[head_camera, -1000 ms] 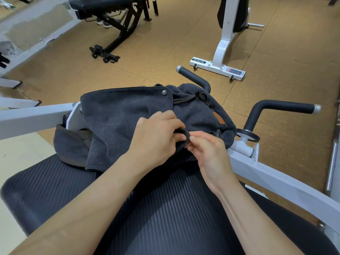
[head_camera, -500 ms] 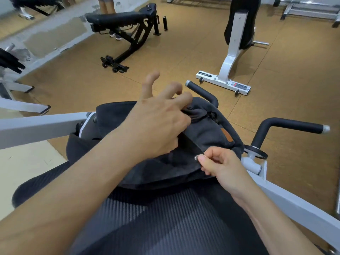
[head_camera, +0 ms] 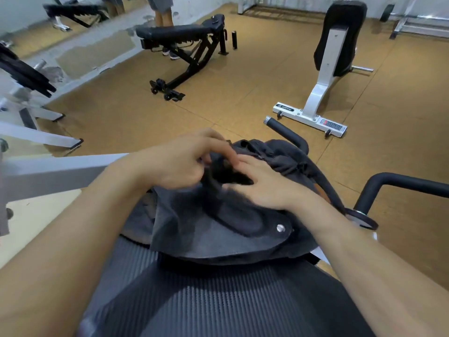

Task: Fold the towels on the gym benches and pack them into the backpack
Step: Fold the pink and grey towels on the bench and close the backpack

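A dark grey backpack (head_camera: 243, 229) lies on the black ribbed bench pad (head_camera: 218, 300) in front of me. Its top flap is turned back toward me, with the metal snap (head_camera: 280, 228) showing. My left hand (head_camera: 179, 161) is curled on the fabric at the left of the bag's mouth. My right hand (head_camera: 260, 186) grips the rim of the mouth from the right, thumb and fingers around a dark fold. Both hands are blurred. I see no towel.
Two black padded handles (head_camera: 286, 133) (head_camera: 401, 183) stick up beyond and to the right of the bag. A white frame bar (head_camera: 60, 171) runs off left. Farther off stand a black adjustable bench (head_camera: 179, 32), a white machine (head_camera: 323, 86) and a person's legs (head_camera: 159, 15).
The flap has been flipped back toward me, baring the bag's mouth. My left hand has dropped from open above the bag onto the mouth, and my right hand has moved up from the flap's edge.
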